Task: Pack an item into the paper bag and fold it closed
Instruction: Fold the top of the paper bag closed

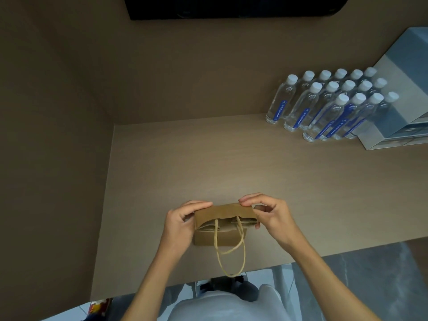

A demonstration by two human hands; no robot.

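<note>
A small brown paper bag (222, 228) stands on the tan table (231, 163) near its front edge. Its top edge is folded over toward me, and its twisted paper handles (231, 256) hang down the near side past the table edge. My left hand (183, 218) pinches the left end of the folded top. My right hand (268, 212) pinches the right end. Whatever is inside the bag is hidden.
Several clear water bottles (324, 107) with white caps and blue labels stand in rows at the back right. White and blue boxes (398, 112) sit just right of them. Brown walls rise at the left and back; a dark object (231, 6) hangs above.
</note>
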